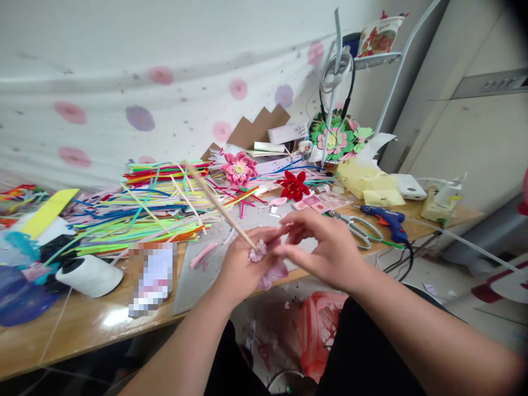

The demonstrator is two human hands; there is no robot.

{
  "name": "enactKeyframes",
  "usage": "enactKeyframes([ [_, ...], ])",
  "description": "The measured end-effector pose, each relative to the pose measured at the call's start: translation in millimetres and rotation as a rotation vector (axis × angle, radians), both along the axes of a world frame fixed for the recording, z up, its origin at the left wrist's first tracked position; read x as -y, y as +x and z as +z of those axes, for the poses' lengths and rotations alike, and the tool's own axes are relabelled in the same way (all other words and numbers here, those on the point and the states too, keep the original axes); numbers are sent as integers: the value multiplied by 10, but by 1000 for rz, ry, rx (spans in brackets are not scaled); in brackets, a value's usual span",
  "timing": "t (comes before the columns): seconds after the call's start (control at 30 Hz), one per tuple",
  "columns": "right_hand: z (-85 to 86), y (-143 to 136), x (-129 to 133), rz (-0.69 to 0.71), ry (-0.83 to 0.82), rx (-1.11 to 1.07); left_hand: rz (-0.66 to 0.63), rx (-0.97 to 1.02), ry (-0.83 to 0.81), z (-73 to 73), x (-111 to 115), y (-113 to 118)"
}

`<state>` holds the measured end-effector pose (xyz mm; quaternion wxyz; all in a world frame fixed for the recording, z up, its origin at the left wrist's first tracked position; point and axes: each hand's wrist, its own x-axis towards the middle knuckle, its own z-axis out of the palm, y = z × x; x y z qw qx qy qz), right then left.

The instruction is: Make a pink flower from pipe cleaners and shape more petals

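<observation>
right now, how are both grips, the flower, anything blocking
Left grip: holding lilac flower, tan stick angled up. Right grip: close beside it, contact unclear. Scissors beyond, apparently clear.

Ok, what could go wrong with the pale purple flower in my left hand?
Held at the front edge of the light wooden table, the flower might drop past it if your left hand slips. The long beige stick could snag the multicoloured thin stems. The black cord of the blue glue gun hangs below the edge and might get caught.
</observation>
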<state>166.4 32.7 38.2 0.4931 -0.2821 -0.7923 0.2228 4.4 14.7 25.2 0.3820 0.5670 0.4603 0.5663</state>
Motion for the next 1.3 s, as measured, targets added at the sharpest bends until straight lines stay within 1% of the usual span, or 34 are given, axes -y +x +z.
enactKeyframes([
  [0.07, -23, 50, -40, -102, -2, -117, -39, -73, 28, 4, 18, -50],
  [0.1, -43, 64, -62, -124, -25, -154, -75, -127, 50, 4, 27, -80],
  [0.17, -94, 67, -99, -119, -62, -166, -94, -125, 81, 5, 39, -136],
  [0.23, -143, 48, -119, -91, -65, -133, -97, -95, 98, 1, 45, -175],
  [0.3, -179, 24, -126, -68, -48, -112, -86, -22, 103, -10, 43, -194],
  [0.37, -202, 10, -130, -74, -46, -133, -89, 88, 94, -27, 38, -205],
  [0.47, -218, 6, -136, -93, -102, -189, -78, 242, 90, -51, 37, -216],
  [0.57, -223, -5, -132, -90, -143, -210, -42, 347, 89, -53, 47, -212],
  [0.73, -241, -61, -100, -75, -130, -192, 65, 554, -11, -29, 52, -184],
  [0.87, -275, -121, -75, -48, -164, -227, 93, 670, -55, -28, 39, -180],
  [1.0, -296, -183, -49, 27, -150, -237, 63, 728, -103, -34, 39, -188],
  [1.07, -292, -198, -41, 48, -113, -212, 22, 773, -104, -35, 43, -208],
  [1.13, -277, -191, -39, 41, -92, -197, -34, 837, -114, -37, 45, -246],
  [1.23, -249, -128, -35, 0, -168, -232, -102, 943, -158, -44, 30, -326],
  [1.3, -236, -66, -28, -14, -235, -221, -112, 986, -183, -54, 8, -377],
])
